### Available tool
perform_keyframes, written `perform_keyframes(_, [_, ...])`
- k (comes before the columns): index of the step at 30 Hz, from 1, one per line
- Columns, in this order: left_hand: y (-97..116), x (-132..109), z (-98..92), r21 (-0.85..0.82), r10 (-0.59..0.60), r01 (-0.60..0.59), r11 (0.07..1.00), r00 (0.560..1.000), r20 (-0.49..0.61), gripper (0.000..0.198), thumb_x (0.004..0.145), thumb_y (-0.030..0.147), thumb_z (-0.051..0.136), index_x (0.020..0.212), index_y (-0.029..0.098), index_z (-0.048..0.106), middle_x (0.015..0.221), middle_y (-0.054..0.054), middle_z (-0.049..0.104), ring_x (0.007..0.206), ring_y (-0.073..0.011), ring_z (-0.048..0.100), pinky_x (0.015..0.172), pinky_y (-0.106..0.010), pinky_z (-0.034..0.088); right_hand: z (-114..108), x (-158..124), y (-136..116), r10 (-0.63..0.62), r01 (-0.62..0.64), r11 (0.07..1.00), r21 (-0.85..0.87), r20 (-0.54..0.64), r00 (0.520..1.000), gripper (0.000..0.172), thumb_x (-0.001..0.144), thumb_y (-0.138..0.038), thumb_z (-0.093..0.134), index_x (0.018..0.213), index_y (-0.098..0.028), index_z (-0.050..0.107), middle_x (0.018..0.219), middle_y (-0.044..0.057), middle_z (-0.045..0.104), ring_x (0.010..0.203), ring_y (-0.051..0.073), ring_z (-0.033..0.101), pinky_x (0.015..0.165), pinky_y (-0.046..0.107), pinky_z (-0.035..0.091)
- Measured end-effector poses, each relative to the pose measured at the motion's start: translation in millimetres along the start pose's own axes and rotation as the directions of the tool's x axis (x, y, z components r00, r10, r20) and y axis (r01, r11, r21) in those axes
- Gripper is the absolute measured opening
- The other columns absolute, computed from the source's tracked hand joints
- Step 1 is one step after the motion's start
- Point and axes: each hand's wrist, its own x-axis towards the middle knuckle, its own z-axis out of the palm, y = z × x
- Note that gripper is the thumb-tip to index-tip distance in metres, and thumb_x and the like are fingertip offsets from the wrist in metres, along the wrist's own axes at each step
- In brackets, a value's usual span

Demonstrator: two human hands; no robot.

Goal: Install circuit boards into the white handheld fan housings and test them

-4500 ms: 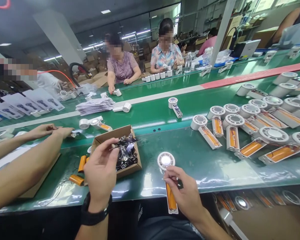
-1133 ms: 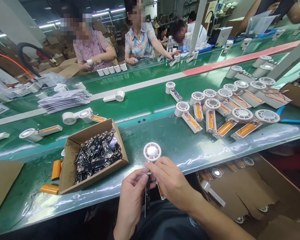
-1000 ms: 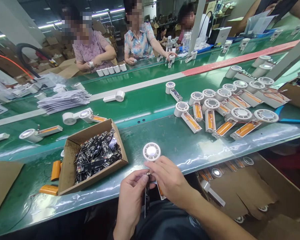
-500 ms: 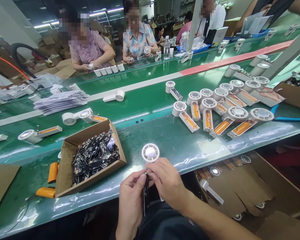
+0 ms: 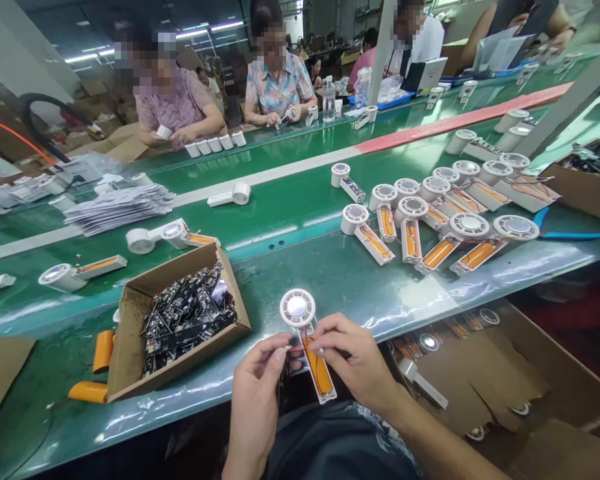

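Observation:
A white handheld fan with a round grilled head lies in front of me. Its open handle holds an orange battery and thin wires. My left hand is closed on a dark circuit board, seen nearly edge-on left of the handle; a small pale connector and red wire show at its fingertips. Over the top of the handle, my right hand pinches what looks like a thin wire beside the battery. Its fingertips partly cover the wires.
A cardboard box of circuit boards stands at left, beside loose orange batteries. Several open fans crowd the right, near a blue tool. Below the table edge is a larger carton. Co-workers sit across the belt.
My hands have moved apart; the right has shifted from the circuit board to the fan's handle. The handle with its battery now shows between them. The left hand keeps the board.

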Motion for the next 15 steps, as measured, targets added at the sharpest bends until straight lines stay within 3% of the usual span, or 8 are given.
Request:
perform_keyframes(2, [0, -3, 0.9, 0.136, 0.058, -0.061, 0.989, 0.998, 0.031, 0.024, 0.074, 0.039, 0.075, 0.083, 0.017, 0.075, 0.089, -0.007, 0.074, 0.076, -0.0175, 0.068, 0.067, -0.024, 0.058, 9, 4, -6, 0.104, -0.100, 0.993, 0.066, -0.071, 0.992, 0.022, 0.087, -0.007, 0.057, 0.083, -0.020, 0.074, 0.088, 0.004, 0.068, 0.082, 0.016, 0.066, 0.073, 0.025, 0.055])
perform_keyframes(4, [0, -5, 1.7, 0.237, 0.100, -0.105, 0.966, 0.994, 0.033, 0.025, 0.077, 0.040, 0.072, 0.087, 0.017, 0.074, 0.086, -0.007, 0.074, 0.074, -0.0177, 0.068, 0.067, -0.025, 0.058, 17, 7, -10, 0.116, -0.111, 0.992, 0.065, -0.074, 0.990, 0.023, 0.088, -0.008, 0.055, 0.091, -0.020, 0.074, 0.086, 0.004, 0.069, 0.079, 0.016, 0.067, 0.070, 0.025, 0.055])
perform_keyframes(9, [-2, -5, -0.2, 0.402, 0.263, -0.251, 0.880, 0.964, 0.026, 0.019, 0.084, 0.035, 0.065, 0.095, 0.021, 0.072, 0.089, -0.005, 0.073, 0.075, -0.0173, 0.067, 0.072, -0.026, 0.056, 26, 9, -10, -0.073, 0.072, 0.983, -0.166, -0.003, 0.997, 0.035, 0.091, -0.009, 0.048, 0.122, -0.018, 0.061, 0.082, 0.004, 0.070, 0.068, 0.016, 0.064, 0.066, 0.027, 0.054])
perform_keyframes(12, [-3, -4, -3.0, 0.461, 0.357, -0.354, 0.813, 0.930, 0.085, 0.013, 0.087, 0.030, 0.062, 0.091, 0.023, 0.073, 0.091, -0.004, 0.072, 0.082, -0.0177, 0.067, 0.077, -0.026, 0.054, 25, 9, -9, -0.151, 0.157, 0.945, -0.288, 0.041, 0.988, 0.035, 0.092, -0.009, 0.045, 0.124, -0.016, 0.058, 0.081, 0.006, 0.070, 0.069, 0.018, 0.062, 0.065, 0.030, 0.053])
perform_keyframes(15, [-3, -4, -3.2, 0.455, 0.371, -0.362, 0.813, 0.926, 0.073, 0.012, 0.086, 0.029, 0.063, 0.089, 0.023, 0.073, 0.091, -0.004, 0.073, 0.084, -0.0184, 0.067, 0.079, -0.026, 0.053, 25, 10, -11, -0.224, 0.216, 0.919, -0.330, 0.012, 0.974, 0.030, 0.092, -0.008, 0.046, 0.118, -0.016, 0.060, 0.079, 0.006, 0.070, 0.070, 0.020, 0.061, 0.063, 0.032, 0.052])
